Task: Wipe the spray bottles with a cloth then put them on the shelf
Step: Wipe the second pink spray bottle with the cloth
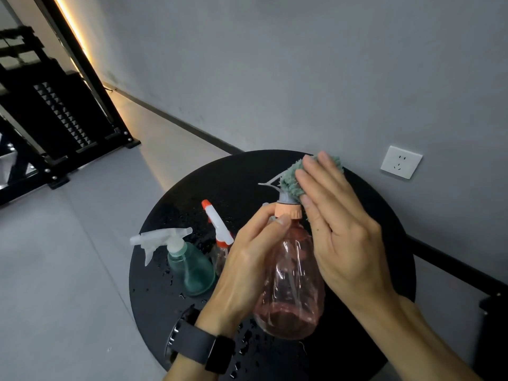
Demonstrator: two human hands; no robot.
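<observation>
The left hand (pixel 247 259) grips a pink transparent spray bottle (pixel 291 281) around its neck and shoulder, thumb curled up against the orange collar (pixel 288 210), and holds it tilted above the round black table (pixel 192 188). The right hand (pixel 338 224) lies with fingers straight and close together, pressing a green fluffy cloth (pixel 291 180) over the bottle's spray head; the white trigger tip (pixel 268 182) sticks out to the left of the cloth. 2 more spray bottles stand on the table behind the left hand: a green bottle (pixel 192 268) with a white trigger head, and just beside it a clear bottle with a white and orange nozzle (pixel 217 224), partly hidden by the hand. Water droplets (pixel 170 276) speckle the tabletop. A black watch (pixel 203 350) sits on the left wrist. A white wall socket (pixel 401 162) is on the grey wall, and a black metal rack (pixel 63 116) stands at the far left.
</observation>
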